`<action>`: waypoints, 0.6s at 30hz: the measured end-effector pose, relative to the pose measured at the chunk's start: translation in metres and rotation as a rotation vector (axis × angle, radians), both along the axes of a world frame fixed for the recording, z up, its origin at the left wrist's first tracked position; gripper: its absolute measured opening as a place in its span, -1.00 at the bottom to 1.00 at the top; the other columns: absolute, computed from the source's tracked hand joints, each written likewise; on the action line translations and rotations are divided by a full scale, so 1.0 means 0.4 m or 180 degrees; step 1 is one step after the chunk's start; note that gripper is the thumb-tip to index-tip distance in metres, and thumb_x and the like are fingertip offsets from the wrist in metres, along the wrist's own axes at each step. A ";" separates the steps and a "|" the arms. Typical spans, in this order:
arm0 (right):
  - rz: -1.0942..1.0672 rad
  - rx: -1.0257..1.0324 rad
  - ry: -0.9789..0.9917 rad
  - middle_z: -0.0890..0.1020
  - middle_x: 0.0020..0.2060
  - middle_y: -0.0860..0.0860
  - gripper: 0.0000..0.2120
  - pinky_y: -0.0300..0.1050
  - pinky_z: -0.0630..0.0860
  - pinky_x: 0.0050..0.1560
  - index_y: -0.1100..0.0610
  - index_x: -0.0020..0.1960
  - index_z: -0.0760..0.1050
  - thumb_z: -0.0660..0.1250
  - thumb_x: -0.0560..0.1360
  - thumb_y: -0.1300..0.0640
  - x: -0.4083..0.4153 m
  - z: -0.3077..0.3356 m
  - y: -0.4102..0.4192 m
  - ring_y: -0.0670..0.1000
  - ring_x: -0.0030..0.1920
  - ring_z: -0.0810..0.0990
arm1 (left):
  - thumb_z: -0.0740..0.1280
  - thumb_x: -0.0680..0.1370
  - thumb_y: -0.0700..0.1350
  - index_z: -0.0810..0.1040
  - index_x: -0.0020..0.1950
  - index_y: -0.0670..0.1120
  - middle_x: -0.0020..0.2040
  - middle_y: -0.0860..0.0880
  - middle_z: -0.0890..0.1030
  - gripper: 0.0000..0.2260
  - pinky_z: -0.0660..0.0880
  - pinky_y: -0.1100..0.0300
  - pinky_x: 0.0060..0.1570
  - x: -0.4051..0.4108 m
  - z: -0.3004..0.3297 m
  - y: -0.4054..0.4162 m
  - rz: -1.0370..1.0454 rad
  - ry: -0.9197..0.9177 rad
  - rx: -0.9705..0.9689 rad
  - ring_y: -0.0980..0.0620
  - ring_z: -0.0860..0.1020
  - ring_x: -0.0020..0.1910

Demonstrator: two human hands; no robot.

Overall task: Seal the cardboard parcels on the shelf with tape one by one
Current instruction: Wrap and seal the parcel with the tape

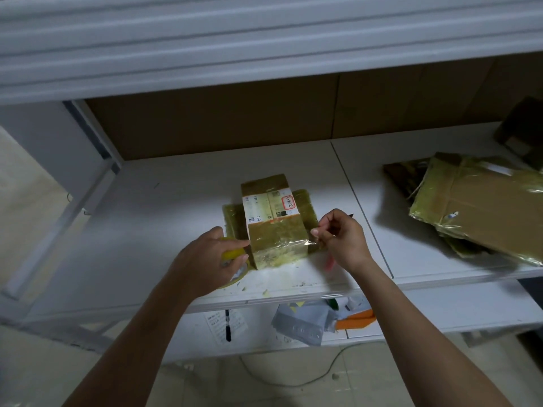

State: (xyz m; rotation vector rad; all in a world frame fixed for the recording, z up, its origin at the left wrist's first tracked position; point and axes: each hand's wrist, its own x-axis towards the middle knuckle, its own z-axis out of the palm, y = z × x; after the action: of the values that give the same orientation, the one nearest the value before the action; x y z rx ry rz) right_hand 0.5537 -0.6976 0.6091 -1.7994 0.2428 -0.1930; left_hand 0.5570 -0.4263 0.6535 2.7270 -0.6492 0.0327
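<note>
Left hand curls round yellow tape roll at the shelf front edge, touching the parcel. Right hand pinches the clear tape end off the parcel's right corner; parcel sits mid-shelf. Flattened cartons lie far right

- Small cardboard parcel sits mid-shelf, near the front edge, on top of a flat taped parcel that sticks out on both sides of it.
- Tape roll on shelf, just left of small parcel, under left hand.
- Right hand just right of small parcel's front corner, pinching a tape strip that runs from the parcel's front face.
- Stack of flat cardboard parcels on shelf to the right, well apart from small parcel.
- Another box behind that stack, far right, at the back.
- Lower shelf below: paper sheet with a pen on it at left, plastic mailer bags right of it.
- Cable on the floor below.
</note>
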 end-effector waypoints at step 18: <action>-0.0118 -0.0443 -0.0157 0.61 -0.21 0.05 -0.86 -0.27 0.50 -0.20 0.17 -0.06 0.47 0.42 0.47 0.31 -0.014 -0.009 0.026 -0.04 -0.22 0.57 | 0.34 0.58 0.04 0.53 0.37 0.07 -0.21 0.13 0.31 -0.64 0.30 0.31 -0.34 0.002 -0.033 0.008 -0.0010 0.0102 -0.0243 0.06 0.45 -0.21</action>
State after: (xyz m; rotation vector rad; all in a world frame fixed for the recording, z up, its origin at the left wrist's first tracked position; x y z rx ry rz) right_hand 0.5482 -0.6872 0.6056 -1.9263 0.2326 -0.2863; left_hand 0.5577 -0.4229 0.6403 2.6478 -0.6301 0.0129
